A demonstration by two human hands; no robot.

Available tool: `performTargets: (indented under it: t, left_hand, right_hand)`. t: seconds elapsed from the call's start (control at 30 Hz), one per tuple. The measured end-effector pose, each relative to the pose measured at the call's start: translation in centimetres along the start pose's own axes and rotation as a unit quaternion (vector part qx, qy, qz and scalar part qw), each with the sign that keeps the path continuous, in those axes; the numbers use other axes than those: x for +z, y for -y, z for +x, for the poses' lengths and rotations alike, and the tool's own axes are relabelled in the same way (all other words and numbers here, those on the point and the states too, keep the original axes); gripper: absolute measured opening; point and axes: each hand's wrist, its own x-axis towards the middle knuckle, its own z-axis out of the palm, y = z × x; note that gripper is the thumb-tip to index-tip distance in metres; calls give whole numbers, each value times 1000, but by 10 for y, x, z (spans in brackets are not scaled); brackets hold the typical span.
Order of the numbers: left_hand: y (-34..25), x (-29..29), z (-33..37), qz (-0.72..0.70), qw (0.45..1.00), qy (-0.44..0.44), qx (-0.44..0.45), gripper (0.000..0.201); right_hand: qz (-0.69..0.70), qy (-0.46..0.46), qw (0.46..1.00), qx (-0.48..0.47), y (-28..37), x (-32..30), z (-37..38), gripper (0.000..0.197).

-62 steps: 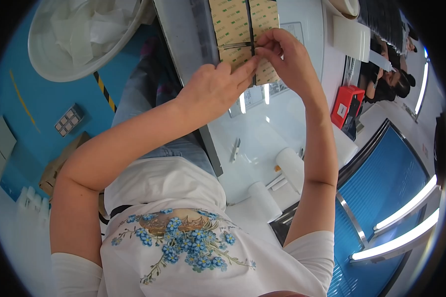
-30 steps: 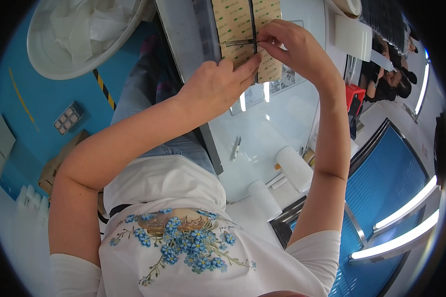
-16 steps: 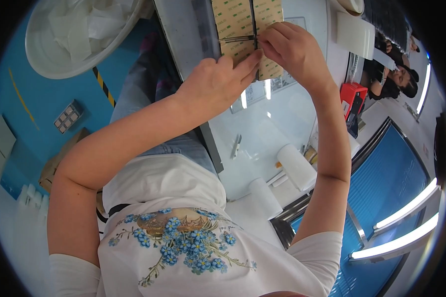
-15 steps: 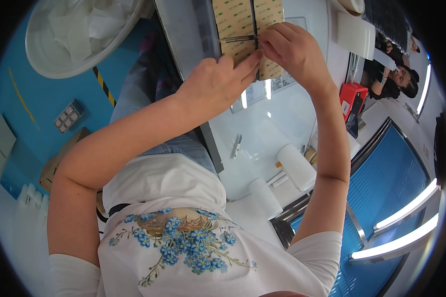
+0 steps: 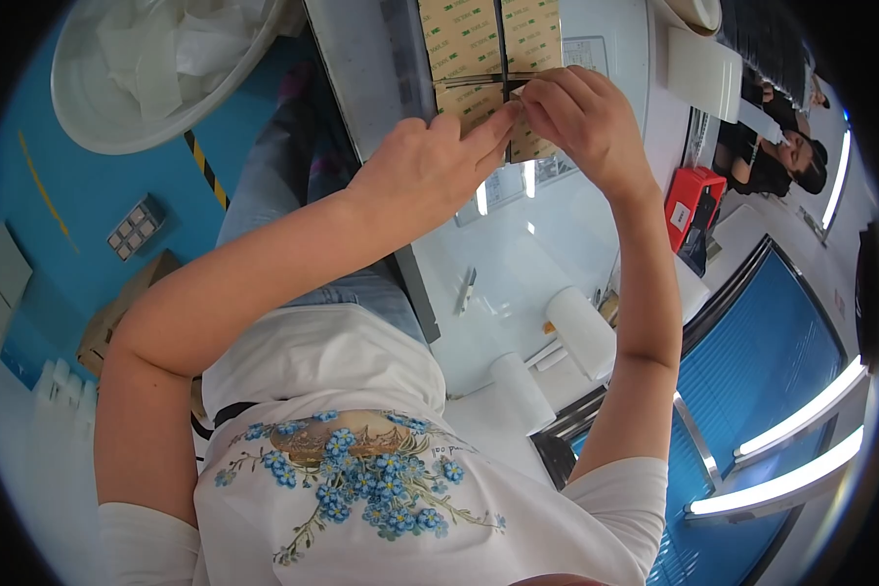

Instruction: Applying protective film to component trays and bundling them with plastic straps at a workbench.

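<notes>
Head view, tan sheets, beneath right grip

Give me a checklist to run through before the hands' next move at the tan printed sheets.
1. Left hand at the near end of the tan printed sheets: ok.
2. Right hand gripping a sheet: cannot tell; its fingers hide the contact.
3. Dark lengthwise strip visible between the sheets: ok.
4. Sheets' far end in view: not ok, cut off by the picture's upper edge.
5. Pen-shaped tool apart from both hands: ok.
</notes>
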Motion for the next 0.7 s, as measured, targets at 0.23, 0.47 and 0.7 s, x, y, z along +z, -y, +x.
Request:
performTargets:
  t: [0.23,0.47,0.7]
  left_hand:
    - [0,-4,0,-18,1000,18,-1,45]
    - [1,-5,1,-26,999,35,4,44]
    - [3,-10,0,-10,998,53,16,45]
  right_hand:
    - [19,-4,999,37,10,-3,-12,21]
    - [4,-20,998,53,16,-5,-21,21]
    - [73,-117,973,183,33,15,-21,22]
